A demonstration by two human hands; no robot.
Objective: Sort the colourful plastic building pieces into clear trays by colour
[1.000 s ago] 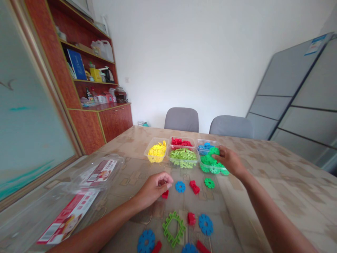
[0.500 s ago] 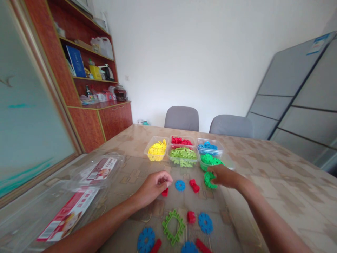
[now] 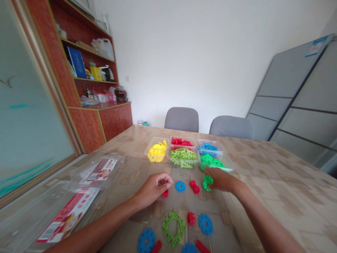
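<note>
My left hand [image 3: 152, 189] rests on the table with its fingers curled, pinching a small red piece [image 3: 165, 193]. Further right, my right hand [image 3: 221, 179] closes its fingers on a green gear-shaped disc [image 3: 206, 182] lying on the table. Between the hands lie a blue disc [image 3: 180, 186] and a red connector [image 3: 195, 187]. Closer to me are a light-green square frame [image 3: 173, 227], another red piece [image 3: 191, 218] and blue discs [image 3: 205, 223]. Behind stand clear tubs of yellow [image 3: 157, 151], red [image 3: 181, 142], light-green [image 3: 183, 156], blue [image 3: 210, 147] and green [image 3: 215, 162] pieces.
A clear plastic box with a red-and-white label [image 3: 68, 214] and its lid [image 3: 101, 169] lie at the left of the table. Two grey chairs [image 3: 181, 119] stand at the far side. A wooden shelf unit [image 3: 86, 70] fills the left wall.
My right hand left the green tub, came down toward me onto the table and took hold of the loose green disc. My left hand stayed put.
</note>
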